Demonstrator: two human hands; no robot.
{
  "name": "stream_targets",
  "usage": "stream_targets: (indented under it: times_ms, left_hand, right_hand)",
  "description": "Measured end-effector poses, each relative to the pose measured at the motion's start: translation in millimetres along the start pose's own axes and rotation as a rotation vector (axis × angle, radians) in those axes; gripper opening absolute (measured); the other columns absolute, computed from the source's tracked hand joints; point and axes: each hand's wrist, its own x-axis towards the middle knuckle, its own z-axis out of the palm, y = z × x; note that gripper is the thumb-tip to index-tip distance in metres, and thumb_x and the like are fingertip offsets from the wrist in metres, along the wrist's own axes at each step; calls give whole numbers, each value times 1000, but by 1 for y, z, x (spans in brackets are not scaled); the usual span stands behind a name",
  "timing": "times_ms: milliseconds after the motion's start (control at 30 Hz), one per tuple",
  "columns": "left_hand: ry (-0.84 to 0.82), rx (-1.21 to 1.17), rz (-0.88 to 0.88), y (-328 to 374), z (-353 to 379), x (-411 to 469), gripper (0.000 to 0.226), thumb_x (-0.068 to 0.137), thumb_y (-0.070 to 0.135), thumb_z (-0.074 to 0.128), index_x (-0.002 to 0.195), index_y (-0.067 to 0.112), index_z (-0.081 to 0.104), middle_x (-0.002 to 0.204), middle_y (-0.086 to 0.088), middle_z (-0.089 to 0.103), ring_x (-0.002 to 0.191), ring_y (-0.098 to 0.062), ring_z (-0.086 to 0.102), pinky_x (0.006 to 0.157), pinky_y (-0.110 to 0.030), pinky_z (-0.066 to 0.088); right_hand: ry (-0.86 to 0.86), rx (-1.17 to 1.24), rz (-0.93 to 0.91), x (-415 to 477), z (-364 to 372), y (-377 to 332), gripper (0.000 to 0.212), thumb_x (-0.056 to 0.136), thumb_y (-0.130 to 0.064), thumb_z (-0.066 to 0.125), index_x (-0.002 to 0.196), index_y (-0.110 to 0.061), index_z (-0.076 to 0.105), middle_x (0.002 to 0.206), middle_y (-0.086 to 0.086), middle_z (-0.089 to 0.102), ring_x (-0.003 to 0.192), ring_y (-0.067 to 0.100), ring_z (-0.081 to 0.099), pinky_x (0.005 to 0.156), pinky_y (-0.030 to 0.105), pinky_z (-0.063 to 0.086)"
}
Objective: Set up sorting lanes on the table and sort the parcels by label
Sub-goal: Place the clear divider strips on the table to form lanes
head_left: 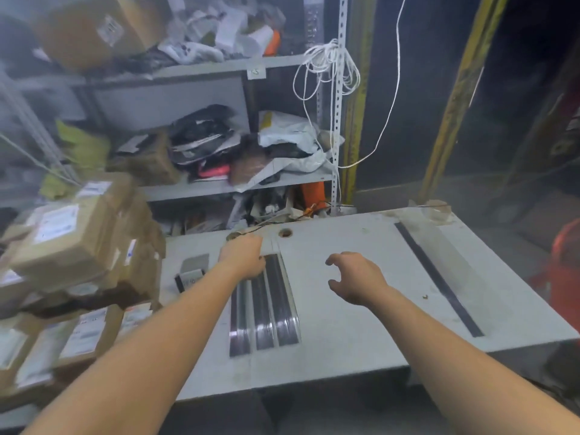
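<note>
Three dark strips in clear sleeves (pixel 265 306) lie side by side on the grey table (pixel 345 324), left of its middle. My left hand (pixel 243 259) grips the far end of the leftmost strips, fingers curled over them. A single dark strip (pixel 437 277) lies alone, running away from me on the table's right part. My right hand (pixel 354 277) hovers above the table between the two groups, fingers loosely curled and holding nothing. Brown cardboard parcels (pixel 75 243) with white labels are stacked at the left, beside the table.
A small dark card with a label (pixel 190 276) lies near the table's left edge. Two round holes (pixel 285 233) mark the far edge. Grey shelves (pixel 219 186) full of bags and parcels stand behind. White cords (pixel 329 67) hang from the shelf post. An orange object (pixel 565 271) stands at the right.
</note>
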Motion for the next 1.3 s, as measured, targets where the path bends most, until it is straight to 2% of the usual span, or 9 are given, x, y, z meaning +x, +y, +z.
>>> stream_targets:
  times_ms: [133,267,400,633,700,800,967,1167,1300]
  left_hand:
    - [-16,51,10,-21,15,0,32,94,29,50,122,13,52,121,-9,58,106,-32,57,77,-39,50]
    - [-40,79,72,-41,32,22,28,94,32,50,114,13,55,117,-8,59,105,-30,58,81,-40,51]
    - [-17,76,159,-61,47,60,29,97,30,48,119,12,56,119,-7,59,105,-29,59,81,-39,49]
    - [51,227,487,-80,72,152,21,96,10,42,110,9,58,113,-9,58,103,-28,55,74,-33,36]
    - [28,209,586,-78,78,175,25,95,8,43,115,9,58,117,-7,57,109,-28,53,72,-32,32]
    - [-35,204,752,-73,88,205,28,92,6,47,116,10,61,117,-5,58,111,-29,55,82,-39,46]
    - [-30,450,975,-60,101,230,26,86,-6,53,104,10,61,106,-5,57,100,-26,56,77,-34,46]
    - [-114,448,935,-59,112,246,25,77,-9,52,83,15,57,96,-6,62,75,-24,50,63,-32,40]
    - [-137,404,889,-53,108,253,23,78,-6,52,89,11,63,98,-4,59,81,-25,55,64,-32,42]
  right_hand:
    - [-14,9,-11,13,12,-16,46,92,-27,62,137,-25,51,134,-1,57,121,22,53,91,34,47]
    - [-53,30,10,30,30,-28,45,92,-26,61,137,-27,51,134,-3,56,123,20,52,88,32,45]
    - [-67,40,61,55,51,-41,45,92,-30,61,136,-27,52,133,-4,57,124,19,52,89,32,46]
    - [-90,142,317,96,90,-60,42,90,-34,59,132,-29,55,129,-9,60,120,13,55,85,29,44]
    - [-95,207,391,102,101,-65,42,88,-36,61,129,-30,58,125,-11,62,116,12,58,85,29,46]
    - [-129,251,467,103,115,-70,42,86,-35,63,127,-29,60,122,-13,63,113,10,58,85,28,49]
    - [-197,291,570,102,134,-68,33,83,-24,65,115,-27,66,111,-12,67,102,11,63,81,29,53]
    - [-171,287,604,101,144,-68,29,88,-14,56,109,-23,74,108,-6,72,100,17,66,79,27,52]
    - [-167,255,605,91,136,-56,33,88,-11,52,109,-24,73,110,-7,71,101,17,66,80,27,52]
